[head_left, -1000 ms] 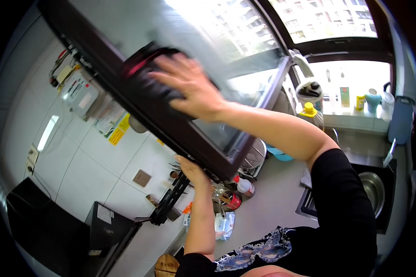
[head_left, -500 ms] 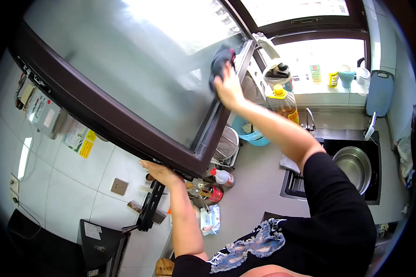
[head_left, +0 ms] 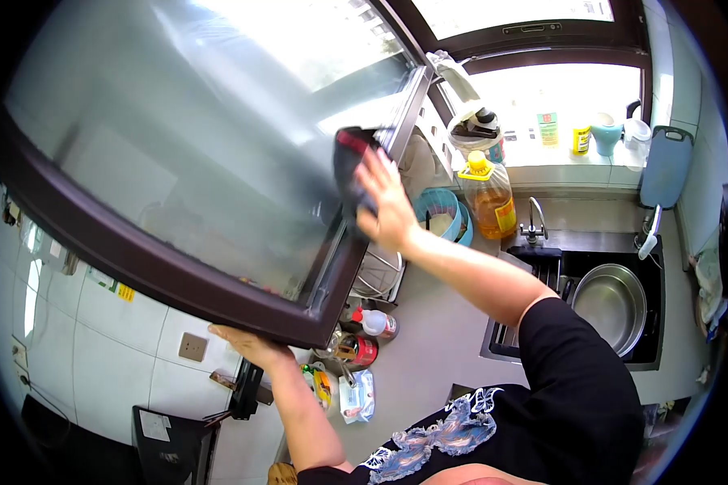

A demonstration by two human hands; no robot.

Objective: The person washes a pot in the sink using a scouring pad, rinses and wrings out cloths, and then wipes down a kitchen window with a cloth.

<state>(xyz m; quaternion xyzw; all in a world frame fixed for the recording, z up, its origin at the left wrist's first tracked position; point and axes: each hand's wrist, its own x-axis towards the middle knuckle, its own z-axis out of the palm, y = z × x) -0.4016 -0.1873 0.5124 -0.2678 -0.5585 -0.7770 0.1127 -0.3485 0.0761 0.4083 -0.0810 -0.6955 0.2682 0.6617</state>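
Note:
A tilted, open window sash [head_left: 166, 242] with a dark brown frame and hazy glass fills the upper left. My left hand [head_left: 255, 346] is up against the underside of its lower edge, gripping it, with some fingers hidden behind the frame. With my right hand [head_left: 388, 202] I press a dark cloth [head_left: 350, 162] with a red patch to the glass near the sash's right edge. The fingers of that hand lie long over the cloth, which looks blurred.
Below the sash, a spray bottle [head_left: 375, 322] and a wipes pack [head_left: 357, 397] stand on the counter [head_left: 429, 323]. An oil jug [head_left: 490, 202] and blue basket [head_left: 439, 208] are farther back. A steel pot [head_left: 611, 307] sits in the sink at right, under a faucet [head_left: 534, 222].
My right hand and the cloth have moved down and left along the sash's edge. The sash and my left hand appear lower and farther left in view.

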